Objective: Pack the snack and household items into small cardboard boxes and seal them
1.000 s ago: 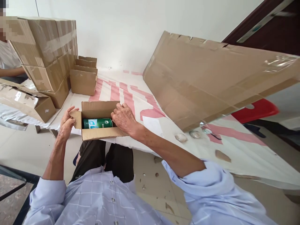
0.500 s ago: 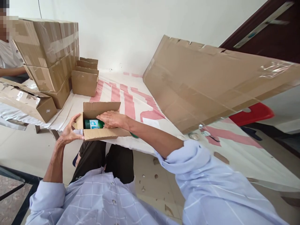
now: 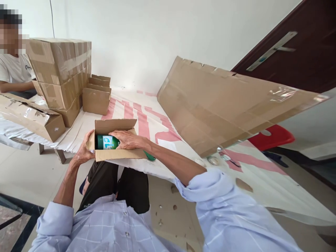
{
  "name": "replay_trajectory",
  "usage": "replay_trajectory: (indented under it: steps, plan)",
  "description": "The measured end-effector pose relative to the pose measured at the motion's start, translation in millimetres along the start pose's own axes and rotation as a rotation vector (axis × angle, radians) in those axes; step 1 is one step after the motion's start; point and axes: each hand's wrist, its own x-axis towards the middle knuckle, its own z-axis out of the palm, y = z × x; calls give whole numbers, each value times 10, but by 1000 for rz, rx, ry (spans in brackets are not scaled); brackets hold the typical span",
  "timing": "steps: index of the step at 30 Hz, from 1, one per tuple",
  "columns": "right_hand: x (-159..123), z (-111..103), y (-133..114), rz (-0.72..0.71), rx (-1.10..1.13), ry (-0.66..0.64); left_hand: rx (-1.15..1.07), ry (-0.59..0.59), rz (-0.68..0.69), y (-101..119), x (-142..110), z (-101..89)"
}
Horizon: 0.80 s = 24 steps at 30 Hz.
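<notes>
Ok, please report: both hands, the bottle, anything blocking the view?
Left hand on left end of box. Right hand on green bottle lying inside. Box open on top. Right hand blocks view of bottle's right end.

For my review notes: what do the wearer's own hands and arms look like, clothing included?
The left hand and right hand are ungloved, and no watch or bracelet shows on either arm. The left sleeve and right sleeve are pale blue and rolled back, leaving the forearms bare. They belong to a buttoned shirt with thin white check lines.
</notes>
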Motion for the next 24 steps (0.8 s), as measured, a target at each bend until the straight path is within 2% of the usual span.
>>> replay_trajectory:
  steps: [3,7,9,11,12,15,17,21,24]
  plan:
    - [-75,-276,-15,5,100,66,9,14,-27,-35,63,9]
    - [-206,-712,13,-46,315,267,68,-14,-100,-10,134,10]
    - [-278,-904,34,-59,440,332,121,-83,-119,51,147,-86]
    - [-348,-1049,45,-70,539,365,186,-146,-133,154,163,-269]
    - [-378,-1099,44,-72,573,370,220,-143,-133,226,183,-380]
    - [-418,-1159,14,-58,623,367,254,-9,-51,532,323,-651]
    - [-387,-1140,-24,-41,633,360,176,9,42,789,481,-692]
    - [-265,-1053,-92,-71,691,301,73,-114,141,1221,804,-476]
    - [-241,-999,-96,-79,832,369,75,3,164,1349,960,-312]
